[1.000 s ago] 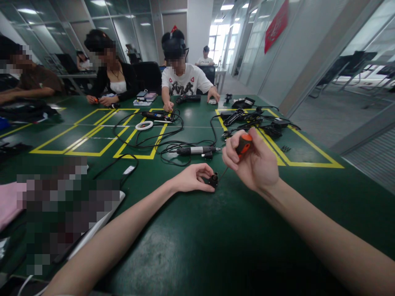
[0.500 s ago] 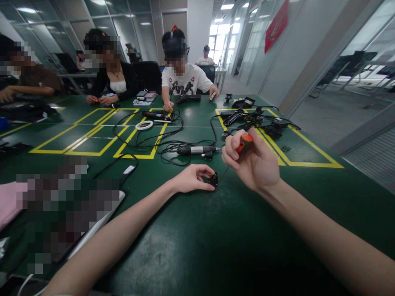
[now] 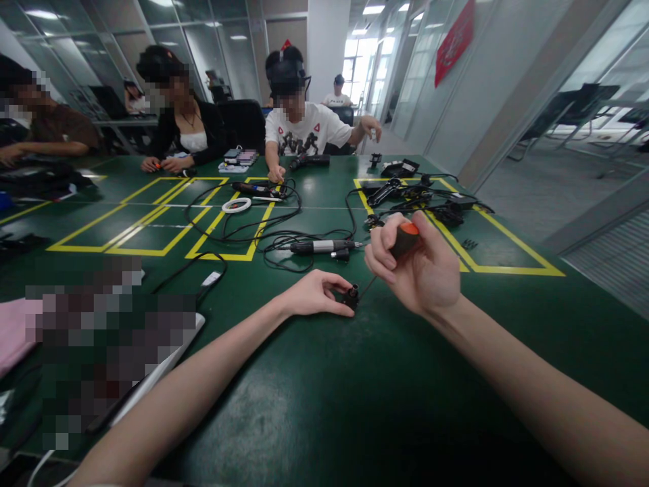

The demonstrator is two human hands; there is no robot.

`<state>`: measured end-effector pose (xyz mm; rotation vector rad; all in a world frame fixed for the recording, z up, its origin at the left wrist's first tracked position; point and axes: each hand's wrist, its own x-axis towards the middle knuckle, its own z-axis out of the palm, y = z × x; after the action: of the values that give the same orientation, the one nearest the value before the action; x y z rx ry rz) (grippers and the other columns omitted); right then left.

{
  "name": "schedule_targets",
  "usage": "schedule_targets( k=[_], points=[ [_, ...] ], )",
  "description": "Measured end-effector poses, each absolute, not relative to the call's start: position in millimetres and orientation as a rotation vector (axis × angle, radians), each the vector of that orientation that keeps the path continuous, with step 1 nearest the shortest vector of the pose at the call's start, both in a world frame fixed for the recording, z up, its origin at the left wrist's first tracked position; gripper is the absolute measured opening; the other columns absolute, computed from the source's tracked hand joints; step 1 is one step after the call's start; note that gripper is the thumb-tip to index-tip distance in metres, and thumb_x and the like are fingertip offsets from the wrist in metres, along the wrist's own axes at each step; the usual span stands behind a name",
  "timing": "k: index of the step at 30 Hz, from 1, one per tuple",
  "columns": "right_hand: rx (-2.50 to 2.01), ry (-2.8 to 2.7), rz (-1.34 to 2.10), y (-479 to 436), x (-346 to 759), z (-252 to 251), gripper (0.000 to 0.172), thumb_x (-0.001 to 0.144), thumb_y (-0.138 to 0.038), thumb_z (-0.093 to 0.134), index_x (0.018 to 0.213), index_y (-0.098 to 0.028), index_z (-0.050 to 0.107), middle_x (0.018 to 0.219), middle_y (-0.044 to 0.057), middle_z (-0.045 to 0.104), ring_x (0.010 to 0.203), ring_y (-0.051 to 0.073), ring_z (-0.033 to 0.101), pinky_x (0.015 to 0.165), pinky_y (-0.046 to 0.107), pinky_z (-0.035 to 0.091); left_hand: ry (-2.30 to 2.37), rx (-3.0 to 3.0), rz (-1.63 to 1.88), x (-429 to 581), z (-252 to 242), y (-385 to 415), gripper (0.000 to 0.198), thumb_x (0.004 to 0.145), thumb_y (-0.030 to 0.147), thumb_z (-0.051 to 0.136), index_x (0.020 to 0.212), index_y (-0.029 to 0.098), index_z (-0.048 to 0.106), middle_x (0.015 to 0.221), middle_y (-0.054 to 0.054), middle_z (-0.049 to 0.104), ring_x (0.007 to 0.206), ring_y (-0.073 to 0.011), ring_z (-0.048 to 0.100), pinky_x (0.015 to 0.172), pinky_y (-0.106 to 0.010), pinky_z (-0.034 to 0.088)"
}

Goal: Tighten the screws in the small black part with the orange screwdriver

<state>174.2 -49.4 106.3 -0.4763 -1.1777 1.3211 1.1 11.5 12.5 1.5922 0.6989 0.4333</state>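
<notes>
My left hand (image 3: 318, 295) rests on the green table and pinches a small black part (image 3: 351, 297) between thumb and fingers. The part has a short round stub on top; its exact kind is too small to tell. My right hand (image 3: 418, 267) is wrapped around the black and orange handle of a screwdriver (image 3: 406, 237). The thin shaft slants down and left from my fist, its end against or very close to the right side of the black part. Just beyond my hands lies a grey and black electric screwdriver (image 3: 324, 247) with its cord.
Looped black cables (image 3: 243, 238) and a white ring (image 3: 236, 205) lie farther back. Black parts and cords (image 3: 405, 193) sit at the right within yellow tape lines (image 3: 517, 272). Small dark springs or screws (image 3: 469, 244) lie nearby. A white-edged device (image 3: 195, 331) is at the left. Co-workers (image 3: 299, 125) sit opposite.
The screwdriver handle has turned in my right hand, showing its orange patch differently. My left hand and the black part stay in place. Across the table, a co-worker's hand has lifted with a small object.
</notes>
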Motion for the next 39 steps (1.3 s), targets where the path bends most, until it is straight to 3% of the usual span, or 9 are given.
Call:
schedule_targets(
  k=[6, 13, 19, 23, 28, 32, 36, 39],
  points=[
    [-0.494, -1.173, 1.325, -49, 173, 107, 0.053, 0.093, -0.066, 0.062, 0.067, -0.02, 0.057, 0.051, -0.006, 0.036, 0.042, 0.007, 0.027, 0.04, 0.023, 0.022, 0.661, 1.475, 0.432, -2, 9, 18, 0.055, 0.055, 0.023, 0.095, 0.106, 0.01, 0.077, 0.099, -0.008, 0.077, 0.088, -0.0137, 0.07, 0.083, -0.026, 0.055],
    [-0.506, -1.132, 1.327, -49, 173, 106, 0.04, 0.091, -0.058, 0.069, 0.078, -0.023, 0.054, 0.052, -0.008, 0.042, 0.041, 0.008, 0.029, 0.04, 0.021, 0.024, 0.634, 1.428, 0.412, -4, 7, 23, 0.056, 0.052, 0.022, 0.098, 0.103, 0.012, 0.077, 0.096, -0.007, 0.077, 0.088, -0.0138, 0.072, 0.085, -0.027, 0.055],
    [-0.49, -1.187, 1.4, -50, 175, 109, 0.054, 0.096, -0.061, 0.061, 0.062, -0.02, 0.05, 0.046, -0.008, 0.032, 0.038, 0.007, 0.024, 0.039, 0.022, 0.019, 0.584, 1.365, 0.396, -7, 4, 29, 0.056, 0.052, 0.026, 0.099, 0.102, 0.013, 0.079, 0.097, -0.008, 0.08, 0.088, -0.0152, 0.074, 0.095, -0.032, 0.057],
    [-0.485, -1.188, 1.406, -50, 177, 108, 0.055, 0.094, -0.067, 0.06, 0.064, -0.021, 0.05, 0.046, -0.009, 0.029, 0.038, 0.007, 0.019, 0.039, 0.023, 0.018, 0.554, 1.368, 0.406, -9, 4, 31, 0.052, 0.056, 0.027, 0.097, 0.103, 0.013, 0.079, 0.099, -0.009, 0.081, 0.091, -0.0163, 0.075, 0.098, -0.034, 0.056],
    [-0.485, -1.147, 1.329, -50, 175, 105, 0.042, 0.086, -0.061, 0.072, 0.079, -0.024, 0.053, 0.049, -0.009, 0.037, 0.041, 0.008, 0.024, 0.041, 0.023, 0.021, 0.532, 1.398, 0.415, -6, 8, 26, 0.054, 0.059, 0.021, 0.094, 0.11, 0.014, 0.077, 0.11, -0.011, 0.079, 0.099, -0.0169, 0.073, 0.094, -0.031, 0.056],
    [-0.514, -1.141, 1.3, -50, 172, 107, 0.044, 0.088, -0.06, 0.072, 0.073, -0.023, 0.054, 0.054, -0.006, 0.044, 0.042, 0.008, 0.03, 0.041, 0.024, 0.023, 0.624, 1.54, 0.429, 0, 8, 17, 0.05, 0.059, 0.022, 0.094, 0.104, 0.012, 0.075, 0.102, -0.008, 0.077, 0.083, -0.0117, 0.069, 0.082, -0.026, 0.055],
    [-0.56, -1.156, 1.322, -51, 172, 109, 0.054, 0.091, -0.066, 0.064, 0.063, -0.022, 0.05, 0.052, -0.005, 0.037, 0.042, 0.009, 0.028, 0.04, 0.025, 0.022, 0.627, 1.547, 0.469, 3, 6, 15, 0.047, 0.06, 0.024, 0.093, 0.101, 0.012, 0.074, 0.098, -0.005, 0.076, 0.074, -0.0083, 0.065, 0.077, -0.025, 0.054],
    [-0.54, -1.173, 1.339, -51, 174, 108, 0.053, 0.091, -0.069, 0.062, 0.066, -0.023, 0.053, 0.05, -0.007, 0.033, 0.042, 0.009, 0.023, 0.04, 0.025, 0.019, 0.63, 1.593, 0.455, 2, 7, 15, 0.044, 0.064, 0.023, 0.091, 0.103, 0.012, 0.075, 0.1, -0.005, 0.076, 0.07, -0.0068, 0.063, 0.076, -0.024, 0.053]
  ],
)
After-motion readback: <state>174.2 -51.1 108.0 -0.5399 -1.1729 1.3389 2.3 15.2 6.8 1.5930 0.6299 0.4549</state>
